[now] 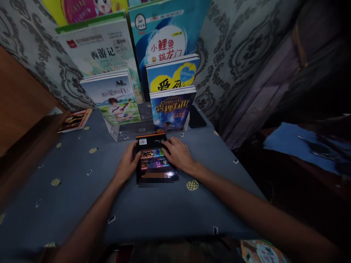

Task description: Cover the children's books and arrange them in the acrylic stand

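Note:
A black book (153, 147) lies on the table in front of me, with a barcode near its top left and rows of small coloured pictures below. A blurred patch covers its lower part. My left hand (128, 160) grips the left edge, thumb on the cover. At the right edge, the fingers of my right hand (178, 153) rest on the cover and hold that side. Just behind stands a clear display rack (128, 131) of upright books. Its front row has a book with a guitar player (120, 100) and a dark blue book (174, 111).
A dark phone-like slab (197, 117) lies right of the rack. An orange-edged book (74, 120) lies at the far left of the patterned tablecloth (74, 160). Taller books, including a teal one (170, 22), rise behind. A blue cloth (296, 144) is off to the right.

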Demonstrator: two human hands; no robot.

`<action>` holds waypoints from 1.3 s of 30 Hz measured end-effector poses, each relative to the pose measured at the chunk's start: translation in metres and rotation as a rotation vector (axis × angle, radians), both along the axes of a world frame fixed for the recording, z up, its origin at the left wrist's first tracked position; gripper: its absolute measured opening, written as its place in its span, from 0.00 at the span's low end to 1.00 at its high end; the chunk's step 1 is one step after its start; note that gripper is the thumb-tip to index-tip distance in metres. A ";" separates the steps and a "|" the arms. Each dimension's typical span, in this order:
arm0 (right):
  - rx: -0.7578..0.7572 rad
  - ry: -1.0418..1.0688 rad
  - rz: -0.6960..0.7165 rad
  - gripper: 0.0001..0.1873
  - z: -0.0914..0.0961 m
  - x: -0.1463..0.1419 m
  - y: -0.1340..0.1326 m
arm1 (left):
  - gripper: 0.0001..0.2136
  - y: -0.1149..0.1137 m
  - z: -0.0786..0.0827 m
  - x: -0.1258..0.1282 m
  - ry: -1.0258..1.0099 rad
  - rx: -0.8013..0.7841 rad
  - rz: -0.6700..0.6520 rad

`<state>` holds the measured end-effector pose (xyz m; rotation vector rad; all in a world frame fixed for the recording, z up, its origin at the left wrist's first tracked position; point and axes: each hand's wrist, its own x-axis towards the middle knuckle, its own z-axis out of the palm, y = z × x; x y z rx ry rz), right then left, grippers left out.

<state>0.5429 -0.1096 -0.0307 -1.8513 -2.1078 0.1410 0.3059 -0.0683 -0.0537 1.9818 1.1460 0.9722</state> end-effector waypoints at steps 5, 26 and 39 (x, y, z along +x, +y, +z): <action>0.012 0.091 -0.012 0.19 -0.006 0.001 0.001 | 0.32 0.002 0.004 0.004 -0.547 -0.405 0.161; 0.042 0.781 0.423 0.13 0.031 0.026 0.002 | 0.15 -0.012 0.082 -0.021 -0.537 -0.121 -0.218; 0.154 0.394 0.426 0.30 -0.039 0.046 0.013 | 0.26 0.009 0.038 -0.025 0.317 -0.009 -0.596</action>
